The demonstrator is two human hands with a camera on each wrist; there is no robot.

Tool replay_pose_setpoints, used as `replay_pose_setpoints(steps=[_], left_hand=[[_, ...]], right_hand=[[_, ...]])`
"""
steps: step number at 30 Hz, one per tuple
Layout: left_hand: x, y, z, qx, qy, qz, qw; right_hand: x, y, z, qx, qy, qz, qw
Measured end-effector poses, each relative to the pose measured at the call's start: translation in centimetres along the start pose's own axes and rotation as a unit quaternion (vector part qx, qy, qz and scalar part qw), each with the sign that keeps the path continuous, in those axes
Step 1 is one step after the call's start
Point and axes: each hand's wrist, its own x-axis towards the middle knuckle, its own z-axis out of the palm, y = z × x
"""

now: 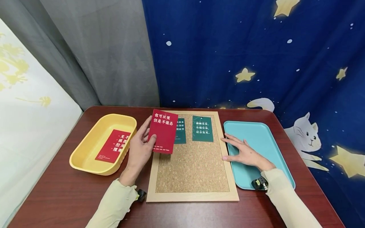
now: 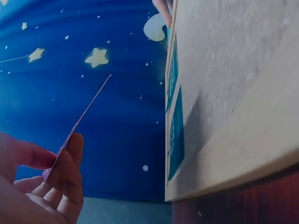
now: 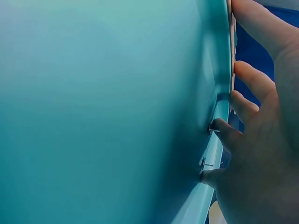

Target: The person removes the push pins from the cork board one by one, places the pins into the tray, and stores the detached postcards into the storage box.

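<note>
My left hand (image 1: 140, 148) pinches a red card (image 1: 163, 133) with white Chinese writing, thumb on its front and fingers behind. The card is raised over the upper left of a wood-framed cork board (image 1: 194, 167), and the left wrist view shows it edge-on, away from the cork. Two green cards lie at the board's top: the right one (image 1: 202, 129) is in full sight, while the red card partly covers the left one (image 1: 180, 131). With fingers spread, my right hand (image 1: 246, 153) has its thumb and fingertips at the board's right frame edge.
Left of the board, a yellow basin (image 1: 85, 160) holds another red card (image 1: 112, 146). A blue tray (image 1: 256, 139) lies to the right, under my right hand. Thumbtacks (image 3: 205, 164) sit along the tray's edge by my right fingers. Curtains hang behind the dark red table (image 1: 182, 215).
</note>
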Motion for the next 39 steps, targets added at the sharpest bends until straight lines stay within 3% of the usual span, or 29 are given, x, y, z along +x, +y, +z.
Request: replay_pose_setpoints(steps=[22,35,39], left_hand=[[0.2,0.2,-4.4,0.03,0.083,0.0,0.9961],[0.4,-0.7,-6.8,-0.001,0.107,-0.023,0.994],[0.7,-0.8,-7.9,0.009,0.119,-0.033,0.9923]], right_hand=[[0.0,0.1,0.2,-0.001,0.004,-0.003,1.0],[-0.2,-0.1,0.1,0.003,0.003,0.001,1.0],[-0.2,-0.2,0.0,0.002,0.003,0.002,1.0]])
